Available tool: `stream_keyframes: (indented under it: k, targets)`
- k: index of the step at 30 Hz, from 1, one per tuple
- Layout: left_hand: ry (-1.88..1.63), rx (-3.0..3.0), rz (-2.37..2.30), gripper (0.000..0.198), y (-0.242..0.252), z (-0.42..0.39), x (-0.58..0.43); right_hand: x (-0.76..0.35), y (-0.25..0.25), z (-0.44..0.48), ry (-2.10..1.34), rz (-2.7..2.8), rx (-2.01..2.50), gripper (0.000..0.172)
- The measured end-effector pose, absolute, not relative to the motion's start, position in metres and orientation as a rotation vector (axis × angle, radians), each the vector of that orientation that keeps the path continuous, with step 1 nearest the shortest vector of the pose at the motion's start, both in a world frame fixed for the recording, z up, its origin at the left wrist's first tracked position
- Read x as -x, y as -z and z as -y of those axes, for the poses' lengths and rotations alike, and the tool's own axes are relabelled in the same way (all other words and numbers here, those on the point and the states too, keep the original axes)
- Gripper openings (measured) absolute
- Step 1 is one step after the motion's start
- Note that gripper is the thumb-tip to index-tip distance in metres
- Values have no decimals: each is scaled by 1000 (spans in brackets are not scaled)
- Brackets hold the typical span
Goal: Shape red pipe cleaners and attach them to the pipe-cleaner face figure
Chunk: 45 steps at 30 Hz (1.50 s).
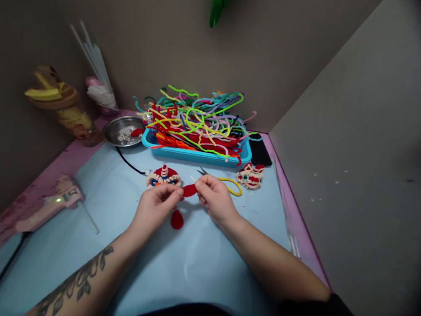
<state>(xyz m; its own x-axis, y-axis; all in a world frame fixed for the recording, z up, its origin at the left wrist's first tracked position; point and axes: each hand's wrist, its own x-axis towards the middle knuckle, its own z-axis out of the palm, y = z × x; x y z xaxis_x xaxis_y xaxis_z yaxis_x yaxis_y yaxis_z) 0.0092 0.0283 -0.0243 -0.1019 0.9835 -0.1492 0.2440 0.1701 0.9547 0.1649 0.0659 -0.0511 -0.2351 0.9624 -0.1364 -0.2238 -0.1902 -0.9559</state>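
- Step in hand, as judged: shaping or adjusting a red fuzzy piece (190, 191), held up between the two hands above the blue table covering (190, 259). The exact action cannot be told from this view.
- Good practice: hold the piece by its ends, as here, so that the pile on its middle is not crushed.
- Good practice: apply small, even pressure from both sides; a hard pull would probably distort the outline.
- Recommended check: compare the shape with the red drop-shaped piece (177, 219) just below the hands, should a match be wanted.
- Precaution: the glue gun (59, 203) shows a green light; its tip should be treated as hot and kept away from the left forearm.
- Left hand (158, 201): thumb and forefinger pinched together on the piece's left end; the other fingers appear curled in. The horned figure (164, 172) lies just beyond.
- Right hand (214, 197): thumb and forefinger closed on the right end, remaining fingers folded beneath. No gap shows at the tips.
- The yellow-handled scissors (241, 186) lie just beyond the right hand, partly hidden by it; contact cannot be confirmed.
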Motion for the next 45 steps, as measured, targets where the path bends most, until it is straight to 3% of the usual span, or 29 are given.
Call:
stream_keyframes:
  k: [37, 45]
  targets:
    - [-1038, -864, -1140, 29, 33, -30, -9, -163, 41, -67, -1816, 843, 975, 26]
    - [-1007, -1019, -1300, 27, 29, -33, -6, -163, 45, -68, -1733, 892, 1030, 24]
